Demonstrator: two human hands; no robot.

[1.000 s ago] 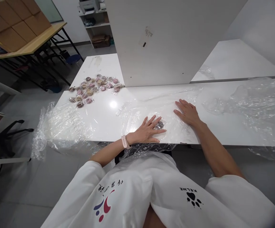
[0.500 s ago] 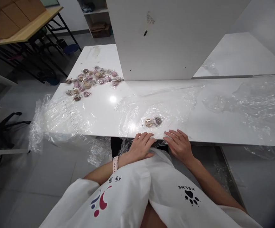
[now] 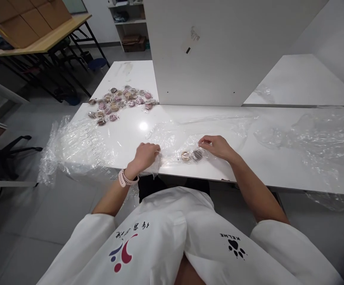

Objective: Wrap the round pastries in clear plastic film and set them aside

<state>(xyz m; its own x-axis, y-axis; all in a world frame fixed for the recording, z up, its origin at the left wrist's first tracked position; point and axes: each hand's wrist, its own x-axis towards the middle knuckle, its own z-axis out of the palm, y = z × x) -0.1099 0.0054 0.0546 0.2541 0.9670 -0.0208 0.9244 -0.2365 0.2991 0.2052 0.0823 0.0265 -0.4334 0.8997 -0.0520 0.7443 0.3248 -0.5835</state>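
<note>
Two small round pieces lie side by side on a clear plastic film (image 3: 170, 136) near the table's front edge. One is a gold-brown disc (image 3: 185, 156), the other a dark grey striped disc (image 3: 197, 154). To their left, my left hand (image 3: 147, 155), with a pale pink band on the wrist, is closed on the film's near left part. My right hand (image 3: 216, 146) is just above and right of the dark disc, thumb and fingers pinched together on the film by it. The fingertips are small, so the exact grip is hard to see.
Several wrapped round pieces (image 3: 114, 107) in pink, brown and gold lie on the white table's left part. A stack of clear plastic bags (image 3: 79, 142) hangs over the front left edge. More crumpled film (image 3: 326, 138) lies to the right. A white upright panel (image 3: 201, 55) stands behind.
Both hands have moved from the table's front edge up onto the film. My left hand went left and forward, my right hand forward beside the dark disc. Both have closed.
</note>
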